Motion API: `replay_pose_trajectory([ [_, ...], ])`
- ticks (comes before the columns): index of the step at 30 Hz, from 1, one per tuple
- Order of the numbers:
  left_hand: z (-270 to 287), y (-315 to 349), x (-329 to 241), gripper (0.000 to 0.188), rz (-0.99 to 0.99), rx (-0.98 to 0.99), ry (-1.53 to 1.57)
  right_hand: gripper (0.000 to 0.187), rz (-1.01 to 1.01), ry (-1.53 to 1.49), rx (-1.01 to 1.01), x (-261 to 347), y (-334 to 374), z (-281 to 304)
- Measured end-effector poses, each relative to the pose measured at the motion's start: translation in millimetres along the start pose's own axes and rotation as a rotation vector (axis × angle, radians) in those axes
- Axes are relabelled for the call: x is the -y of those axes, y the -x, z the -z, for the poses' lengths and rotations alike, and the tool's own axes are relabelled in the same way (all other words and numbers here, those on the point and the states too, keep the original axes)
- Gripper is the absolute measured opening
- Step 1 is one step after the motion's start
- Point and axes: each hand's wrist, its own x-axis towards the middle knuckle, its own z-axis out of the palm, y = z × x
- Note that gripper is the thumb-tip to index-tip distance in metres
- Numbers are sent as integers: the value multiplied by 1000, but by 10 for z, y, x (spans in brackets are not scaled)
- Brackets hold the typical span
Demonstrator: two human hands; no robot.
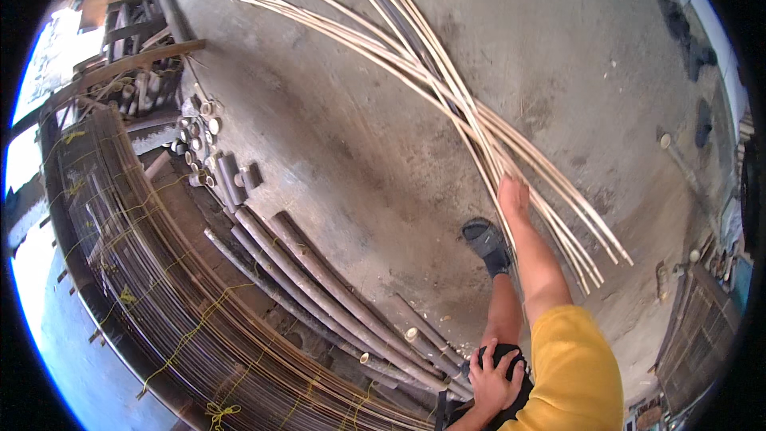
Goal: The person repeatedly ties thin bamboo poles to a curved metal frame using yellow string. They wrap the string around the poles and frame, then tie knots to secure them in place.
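Note:
Long pale bamboo strips (471,104) lie crossed in a loose bundle on the floor, fanning out at both ends. A darker strip (381,1) runs among them. My right hand (513,191), at the end of an outstretched arm with a yellow sleeve, is closed at the near side of the bundle on bamboo strips; how many it grips is hidden. My left hand (495,373) rests on my bent knee in dark shorts, its fingers spread and holding nothing. My foot in a dark sandal (485,241) stands just left of the strips.
Thick bamboo poles (319,287) lie on the floor to the left, with short cut bamboo pieces (231,179) beyond them. A rack of thin slats tied with yellow string (152,263) fills the left side. A woven panel (696,327) leans at the right edge.

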Motion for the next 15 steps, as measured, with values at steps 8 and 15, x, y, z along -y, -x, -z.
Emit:
replay_pose_trajectory([
  [8, -322, 551, 811, 46, -181, 115, 251, 22, 141, -956, -530, 687, 1480, 2602],
  [15, 1255, 1061, 937, 46, -67, -318, 556, 26, 653, -1052, -628, 2490, 2504, 4889],
])
